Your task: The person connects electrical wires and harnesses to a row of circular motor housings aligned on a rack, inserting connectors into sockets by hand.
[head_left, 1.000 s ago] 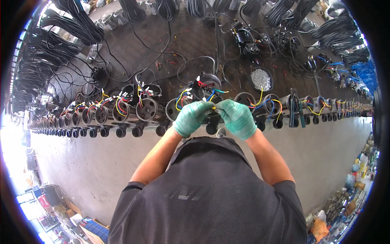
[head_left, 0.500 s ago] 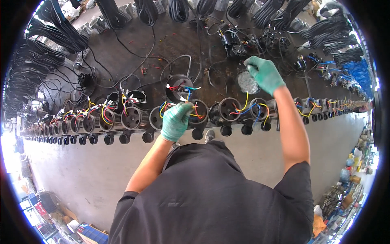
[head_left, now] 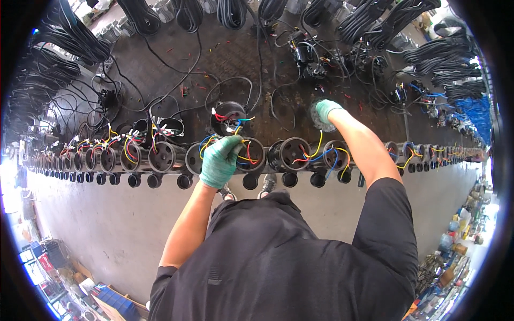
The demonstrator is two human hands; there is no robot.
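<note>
Pinching a yellow wire [head_left: 239,129], fingertips together, the left hand [head_left: 218,162] likely steadies it between far black cup [head_left: 220,123] and near housing [head_left: 256,152]; right hand [head_left: 327,109] dips into handily placed round tub [head_left: 312,114], right; its finger spread can't be told.

Green knit-cloth gloves [head_left: 218,163], matt black cloth shirt [head_left: 278,262], smooth plastic-coated wires [head_left: 320,143], dark round housings [head_left: 294,154] with a faint sheen, rubbery-looking black cables [head_left: 140,18], scuffed dull dark-brown surface [head_left: 235,61], smooth matt grey floor [head_left: 107,219]

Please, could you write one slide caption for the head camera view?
Green-gloved left hand pinching yellow wire beside a row of black cylindrical housings; right hand at a round container.
</note>
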